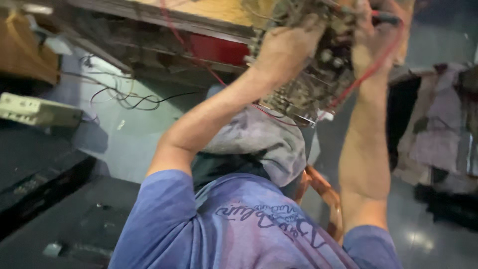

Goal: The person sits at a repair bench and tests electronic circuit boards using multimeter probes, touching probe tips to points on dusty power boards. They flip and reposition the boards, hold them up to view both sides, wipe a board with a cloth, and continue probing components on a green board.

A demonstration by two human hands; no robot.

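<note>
Floor (149, 134) pale, takes up the far middle; loose black cables (124, 97) lie on it at far left. Dark cases (45, 199) crowd the near left, a beige box (37, 110) above them. Cloth pile (443, 144) fills the right edge. Open room only down the middle, between cases and cloth.

No containers I can make out.

Grey cloth (264, 139) lies bunched under the raised arms.

Circuit board (318, 74) held up high, far right of centre, tilted, red wire (368, 72) trailing off it.

My left hand (286, 42) wraps the board's left edge, fingers curled tight. My right hand (371, 35) clasps the top right corner; blur hides the fingers there.
</note>
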